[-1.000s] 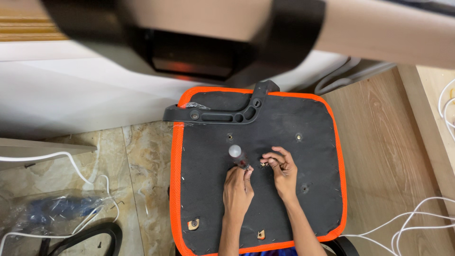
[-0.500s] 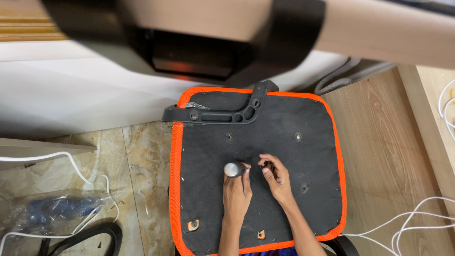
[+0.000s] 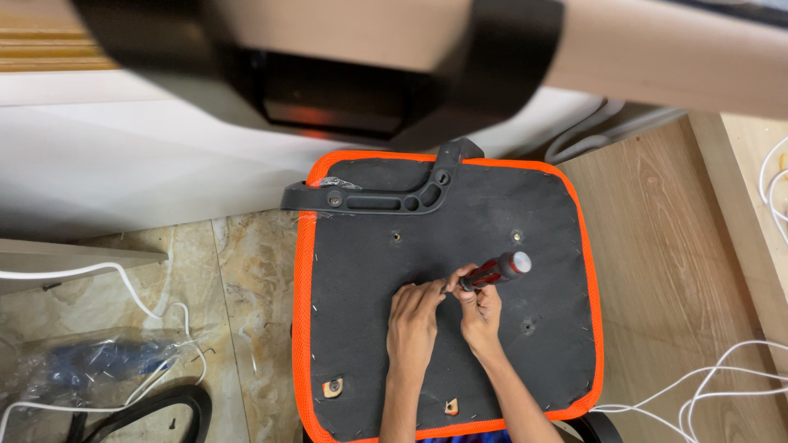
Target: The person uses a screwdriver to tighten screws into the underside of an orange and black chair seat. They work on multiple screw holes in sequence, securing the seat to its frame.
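An upturned chair seat lies below me, black underneath with an orange fabric rim. My right hand grips a red and black screwdriver whose silver butt end points up and right. Its tip is hidden between my two hands near the seat's middle. My left hand rests on the black panel with its fingertips pinched at the screwdriver's tip; what they pinch is too small to make out. A black plastic bracket is fixed along the seat's far edge.
Several screw holes dot the panel, and two brown fittings sit near its front edge. White cables trail over the wooden floor at right. A clear plastic bag and a black curved part lie on marble tiles at left.
The screwdriver passed from my left hand to my right, and its handle has swung from upright to leaning right. Both hands stayed near the seat's middle.
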